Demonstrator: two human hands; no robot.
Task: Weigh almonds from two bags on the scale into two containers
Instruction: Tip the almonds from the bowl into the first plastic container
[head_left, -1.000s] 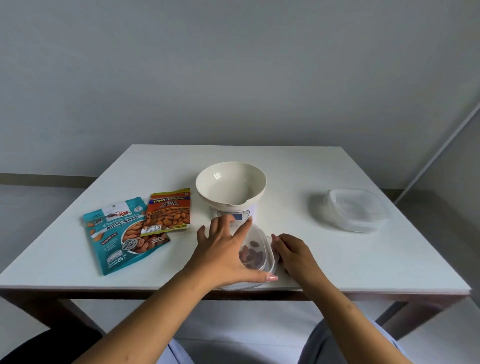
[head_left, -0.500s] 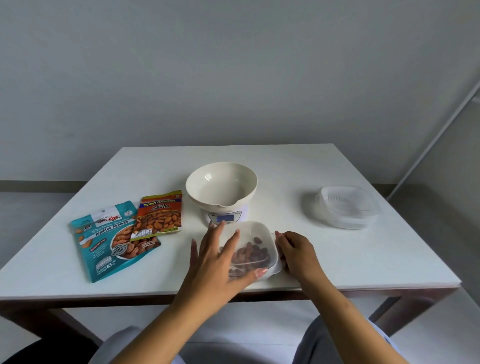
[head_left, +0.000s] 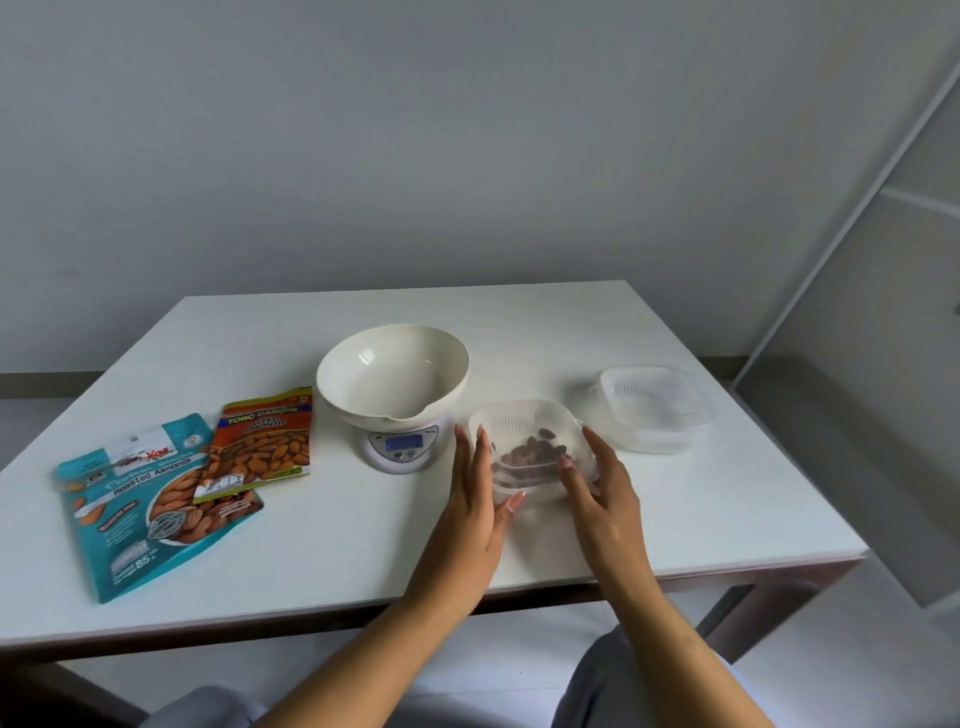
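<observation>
Both hands are on the almond container (head_left: 524, 421), which sits on the table (head_left: 675, 519) about midway between the near and far edges, right of centre. It is just right of the scale (head_left: 400, 447) and left of the second container (head_left: 654, 405). Left hand (head_left: 470, 509) is flat against the container's left side: fingers (head_left: 480, 457) straight and pressed together, pointing toward the far edge, thumb (head_left: 511, 504) angled across the container's near wall. Right hand (head_left: 605, 499) is on the right side: fingers (head_left: 597, 447) fairly straight and slightly spread, one fingertip lying over the top near the almonds (head_left: 535, 454), the rest along the right wall. Right thumb is hidden, so can't tell where it sits. Neither hand curls round the container; it's sandwiched between the two. The almonds are a small dark heap in its bottom, seen through the clear ribbed plastic. Can't tell whether a lid is on, or whether the base is on the table or just off it. The scale is near the table's centre with its display facing the near edge, and the cream bowl (head_left: 392, 371) on top of it has nothing in it. The second container is toward the right edge, apart from the first, and no almonds are visible inside. Both bags lie flat toward the left edge: the teal bag (head_left: 145, 499) is nearer the near-left corner, and the orange bag (head_left: 260, 441) overlaps its upper right part, just left of the scale.
</observation>
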